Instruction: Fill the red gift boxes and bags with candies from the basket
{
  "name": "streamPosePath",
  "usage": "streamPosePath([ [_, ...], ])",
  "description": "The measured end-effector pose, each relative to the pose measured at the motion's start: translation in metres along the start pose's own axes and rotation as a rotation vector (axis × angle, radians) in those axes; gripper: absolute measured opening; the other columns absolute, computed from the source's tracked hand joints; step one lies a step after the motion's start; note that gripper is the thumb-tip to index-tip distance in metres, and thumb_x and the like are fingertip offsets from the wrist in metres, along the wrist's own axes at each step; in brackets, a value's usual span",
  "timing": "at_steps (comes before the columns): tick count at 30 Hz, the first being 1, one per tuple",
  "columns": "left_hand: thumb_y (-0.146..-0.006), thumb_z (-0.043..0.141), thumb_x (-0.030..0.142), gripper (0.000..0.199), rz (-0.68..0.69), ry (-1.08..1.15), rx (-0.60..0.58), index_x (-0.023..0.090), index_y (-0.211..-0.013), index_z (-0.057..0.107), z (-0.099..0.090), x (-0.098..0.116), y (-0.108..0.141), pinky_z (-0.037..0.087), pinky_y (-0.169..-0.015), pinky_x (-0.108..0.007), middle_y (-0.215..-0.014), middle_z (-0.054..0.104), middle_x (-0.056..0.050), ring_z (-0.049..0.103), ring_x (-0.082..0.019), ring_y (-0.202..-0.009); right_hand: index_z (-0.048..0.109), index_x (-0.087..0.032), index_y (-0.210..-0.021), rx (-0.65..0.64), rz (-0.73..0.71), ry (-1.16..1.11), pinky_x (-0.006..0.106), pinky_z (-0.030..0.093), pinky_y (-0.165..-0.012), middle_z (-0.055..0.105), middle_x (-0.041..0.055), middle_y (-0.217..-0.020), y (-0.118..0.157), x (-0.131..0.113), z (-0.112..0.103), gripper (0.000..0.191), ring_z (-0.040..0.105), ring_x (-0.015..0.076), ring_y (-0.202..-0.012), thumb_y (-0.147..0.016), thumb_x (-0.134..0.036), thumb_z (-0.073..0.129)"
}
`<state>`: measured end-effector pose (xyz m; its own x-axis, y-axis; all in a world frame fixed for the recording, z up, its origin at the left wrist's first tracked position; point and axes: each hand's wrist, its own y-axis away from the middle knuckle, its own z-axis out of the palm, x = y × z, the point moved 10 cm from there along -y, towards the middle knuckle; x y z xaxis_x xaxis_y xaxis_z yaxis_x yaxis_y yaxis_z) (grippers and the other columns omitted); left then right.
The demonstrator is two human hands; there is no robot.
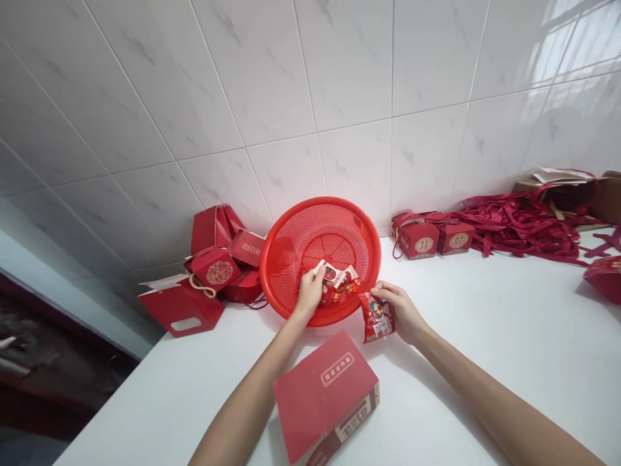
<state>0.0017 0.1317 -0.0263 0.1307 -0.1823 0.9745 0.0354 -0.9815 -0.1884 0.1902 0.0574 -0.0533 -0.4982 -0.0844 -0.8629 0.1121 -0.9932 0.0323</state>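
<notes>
My left hand (312, 289) reaches into a red plastic colander (320, 206) that leans back toward the tiled wall. Its fingers are closed on a small white-and-red snack packet (329, 272). More wrapped snacks (345, 279) lie in the bottom of the colander beside those fingers. Just outside the colander's right front rim, my right hand (402, 312) pinches a red snack bag (378, 318) by its top corner, so the bag hangs down with a printed figure facing me. A red carton (327, 395) with a pale label stands between my forearms, nearest to me.
Several red gift boxes (213, 265) are piled left of the colander, near the table's left edge. Two small red boxes (416, 238) stand against the wall at right, beside a heap of dark red ribbons (519, 220). Another red box (604, 278) sits at the far right.
</notes>
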Motion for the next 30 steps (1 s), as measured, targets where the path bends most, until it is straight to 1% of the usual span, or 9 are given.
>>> streamPosePath([
  [5, -0.087, 0.063, 0.047, 0.035, -0.049, 0.068, 0.103, 0.015, -0.102, 0.062, -0.014, 0.002, -0.001, 0.045, -0.053, -0.020, -0.075, 0.071, -0.002, 0.063, -0.012, -0.058, 0.055, -0.021, -0.059, 0.012, 0.007, 0.002, 0.025, 0.033, -0.049, 0.056, -0.0044, -0.054, 0.000, 0.000, 0.000, 0.039, 0.047, 0.0112, -0.048, -0.053, -0.041, 0.087],
  [7, -0.088, 0.065, 0.035, 0.051, -0.121, 0.095, 0.094, 0.015, -0.133, 0.051, -0.012, -0.003, 0.000, 0.051, -0.060, -0.021, -0.080, 0.073, -0.003, 0.069, -0.014, -0.066, 0.056, -0.020, -0.058, 0.014, 0.004, 0.003, 0.025, 0.033, -0.050, 0.056, -0.0045, -0.054, 0.000, 0.000, 0.001, 0.039, 0.048, 0.0109, -0.048, -0.052, -0.041, 0.088],
  [9, -0.087, 0.069, 0.026, 0.079, -0.175, 0.108, 0.066, 0.017, -0.154, 0.027, -0.009, -0.006, 0.002, 0.055, -0.067, -0.023, -0.083, 0.074, -0.004, 0.073, -0.016, -0.072, 0.056, -0.020, -0.058, 0.011, 0.001, 0.005, 0.025, 0.033, -0.051, 0.056, -0.0043, -0.054, 0.001, -0.002, 0.002, 0.038, 0.048, 0.0110, -0.049, -0.052, -0.041, 0.088],
  [12, -0.084, 0.074, 0.022, 0.100, -0.177, 0.076, 0.030, 0.018, -0.160, 0.009, -0.009, -0.005, 0.003, 0.057, -0.072, -0.025, -0.080, 0.074, -0.003, 0.075, -0.019, -0.080, 0.057, -0.020, -0.059, 0.002, -0.005, 0.008, 0.025, 0.034, -0.052, 0.057, -0.0040, -0.056, 0.001, -0.003, 0.003, 0.037, 0.048, 0.0114, -0.050, -0.053, -0.041, 0.087],
  [17, -0.079, 0.075, 0.018, 0.105, -0.120, -0.041, 0.024, 0.022, -0.160, 0.007, -0.022, 0.004, -0.002, 0.055, -0.072, -0.024, -0.094, 0.076, -0.006, 0.074, -0.016, -0.081, 0.056, -0.020, -0.058, -0.028, -0.022, 0.017, 0.025, 0.033, -0.052, 0.057, -0.0040, -0.056, 0.000, -0.002, 0.004, 0.037, 0.048, 0.0109, -0.050, -0.055, -0.040, 0.087],
  [20, -0.075, 0.076, 0.019, 0.097, -0.086, -0.175, 0.024, 0.023, -0.157, 0.024, -0.033, 0.013, -0.009, 0.053, -0.064, -0.023, -0.113, 0.073, -0.013, 0.071, -0.015, -0.076, 0.058, -0.019, -0.060, -0.046, -0.014, 0.020, 0.026, 0.037, -0.056, 0.061, -0.0023, -0.058, 0.001, 0.001, 0.005, 0.034, 0.053, 0.0128, -0.053, -0.057, -0.039, 0.086],
  [23, -0.072, 0.073, 0.021, 0.059, 0.000, -0.338, -0.051, 0.017, -0.130, 0.061, -0.037, 0.030, -0.013, 0.052, -0.063, -0.022, -0.101, 0.075, -0.010, 0.069, -0.016, -0.075, 0.062, -0.019, -0.061, -0.049, 0.019, 0.017, 0.028, 0.041, -0.058, 0.065, -0.0007, -0.060, 0.002, 0.006, 0.006, 0.032, 0.057, 0.0150, -0.056, -0.056, -0.039, 0.086],
  [26, -0.072, 0.071, 0.030, 0.019, -0.042, -0.546, -0.335, 0.017, -0.084, 0.075, -0.021, 0.028, -0.005, 0.048, -0.057, -0.023, -0.072, 0.073, -0.005, 0.067, -0.019, -0.065, 0.063, -0.018, -0.058, -0.052, 0.041, 0.028, 0.027, 0.040, -0.055, 0.064, -0.0006, -0.058, 0.003, 0.008, 0.007, 0.032, 0.056, 0.0141, -0.053, -0.054, -0.039, 0.087],
  [30, -0.063, 0.076, 0.034, 0.011, -0.077, -0.858, -0.662, 0.023, -0.065, 0.077, -0.002, 0.017, 0.012, 0.043, -0.058, -0.023, -0.070, 0.074, -0.003, 0.066, -0.021, -0.067, 0.063, -0.018, -0.058, -0.073, 0.036, 0.048, 0.027, 0.038, -0.053, 0.063, -0.0011, -0.057, 0.004, 0.007, 0.010, 0.032, 0.054, 0.0132, -0.052, -0.055, -0.039, 0.087],
])
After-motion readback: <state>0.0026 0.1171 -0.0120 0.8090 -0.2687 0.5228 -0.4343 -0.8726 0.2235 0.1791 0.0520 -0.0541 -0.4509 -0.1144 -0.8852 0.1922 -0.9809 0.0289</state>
